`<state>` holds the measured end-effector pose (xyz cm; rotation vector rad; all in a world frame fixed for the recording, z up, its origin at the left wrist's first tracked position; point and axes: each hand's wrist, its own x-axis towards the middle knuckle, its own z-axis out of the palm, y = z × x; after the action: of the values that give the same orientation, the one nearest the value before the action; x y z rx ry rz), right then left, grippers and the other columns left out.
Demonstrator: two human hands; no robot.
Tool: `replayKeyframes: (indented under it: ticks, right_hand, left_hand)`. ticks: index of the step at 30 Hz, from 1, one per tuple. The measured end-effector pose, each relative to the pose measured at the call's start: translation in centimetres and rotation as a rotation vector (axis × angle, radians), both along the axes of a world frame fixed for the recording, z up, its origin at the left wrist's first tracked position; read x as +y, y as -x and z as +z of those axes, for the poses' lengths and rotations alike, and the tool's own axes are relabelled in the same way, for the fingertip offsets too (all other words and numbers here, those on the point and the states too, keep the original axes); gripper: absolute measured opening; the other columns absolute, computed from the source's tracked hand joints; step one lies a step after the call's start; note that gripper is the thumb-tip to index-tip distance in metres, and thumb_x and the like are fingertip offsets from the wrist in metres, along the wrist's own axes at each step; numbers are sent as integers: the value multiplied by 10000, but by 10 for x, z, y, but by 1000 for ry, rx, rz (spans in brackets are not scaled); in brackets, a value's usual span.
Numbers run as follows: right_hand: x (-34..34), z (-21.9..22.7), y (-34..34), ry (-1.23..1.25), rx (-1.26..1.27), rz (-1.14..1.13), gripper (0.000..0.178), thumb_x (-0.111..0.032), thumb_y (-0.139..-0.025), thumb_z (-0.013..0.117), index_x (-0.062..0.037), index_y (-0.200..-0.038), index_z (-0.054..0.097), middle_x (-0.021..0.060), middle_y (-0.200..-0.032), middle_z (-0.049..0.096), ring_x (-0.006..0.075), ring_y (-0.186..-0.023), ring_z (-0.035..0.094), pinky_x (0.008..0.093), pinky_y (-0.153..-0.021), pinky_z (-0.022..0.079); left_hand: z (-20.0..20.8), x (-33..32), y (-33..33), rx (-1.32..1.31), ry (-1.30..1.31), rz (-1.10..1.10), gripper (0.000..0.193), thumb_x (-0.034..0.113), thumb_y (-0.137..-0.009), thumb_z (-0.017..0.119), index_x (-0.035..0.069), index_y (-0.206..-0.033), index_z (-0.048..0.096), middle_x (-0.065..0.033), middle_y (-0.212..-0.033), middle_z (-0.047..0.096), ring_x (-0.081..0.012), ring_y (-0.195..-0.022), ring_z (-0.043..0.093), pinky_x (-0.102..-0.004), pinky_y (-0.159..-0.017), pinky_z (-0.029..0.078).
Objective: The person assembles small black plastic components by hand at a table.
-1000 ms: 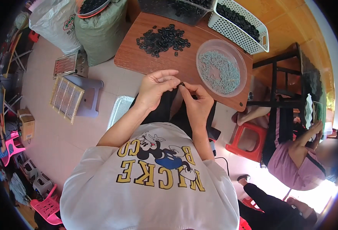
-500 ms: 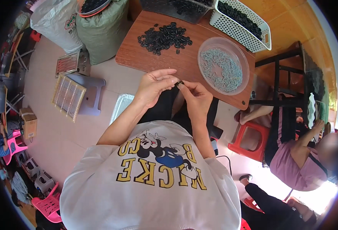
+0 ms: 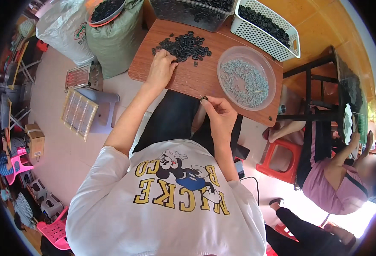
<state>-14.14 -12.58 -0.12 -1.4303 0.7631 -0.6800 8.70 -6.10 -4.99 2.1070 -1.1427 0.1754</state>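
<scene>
A loose pile of small black ring-like parts (image 3: 187, 46) lies on the brown wooden table (image 3: 183, 79). My left hand (image 3: 161, 70) is at the near left edge of this pile, fingers bent down, with a small black part (image 3: 175, 61) at its thumb and fingertips. By the table's front edge, my right hand (image 3: 220, 113) pinches another small black part (image 3: 204, 98) between thumb and forefinger. To the right of the pile stands a round clear plastic tub (image 3: 226, 91) holding many small silvery, screw-like pieces (image 3: 245, 83).
A white perforated basket (image 3: 292, 50) and a clear bin (image 3: 166, 13), both with black parts, stand at the table's back. Full sacks (image 3: 111, 51) stand left. A co-worker (image 3: 328, 185) sits at right near a red stool (image 3: 277, 160).
My left hand has left my right hand and reached forward and left to the black pile. My right hand stays near the table's front edge, still pinching its part.
</scene>
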Motion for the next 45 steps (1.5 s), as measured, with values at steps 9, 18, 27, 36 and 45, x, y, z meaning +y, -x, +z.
replayKeyframes:
  ticks: [9,18,27,36,45]
  right_hand:
    - [-6,10,-16,-154,-110,1,203,6,-809,654,37,-1009,654,7,-803,627,41,-714,543,167,-640,405]
    - [-8,7,-28,-57,-140,227,389,0,-801,653,-33,-1186,608,10,-825,620,49,-744,546,196,-693,452]
    - [1,7,-27,152,-5,253,288,-17,-781,669,-33,-1069,668,41,-830,660,66,-736,571,208,-695,468]
    - [0,15,-24,-74,-28,91,151,-42,-770,705,34,-899,684,32,-766,661,44,-655,550,182,-602,433]
    - [3,16,-22,-74,9,107,156,-46,-758,713,36,-887,681,30,-723,650,33,-630,538,166,-563,408]
  left_hand:
    - [22,5,23,1024,416,-72,215,39,-811,653,-22,-1016,637,-76,-889,640,-167,-764,619,-265,-677,496]
    - [37,21,69,1783,685,-318,188,37,-880,578,-39,-1049,609,-130,-1015,644,-156,-874,635,-258,-821,527]
    - [47,31,72,1719,645,-342,242,4,-855,593,-53,-1090,597,-181,-1123,612,-215,-1019,606,-321,-902,505]
    - [44,37,79,1723,667,-247,204,-3,-842,617,-57,-1039,622,-168,-1013,647,-224,-955,638,-306,-892,521]
    - [51,41,90,1439,587,-257,162,-10,-824,639,-46,-980,664,-134,-1000,647,-180,-906,631,-273,-823,525]
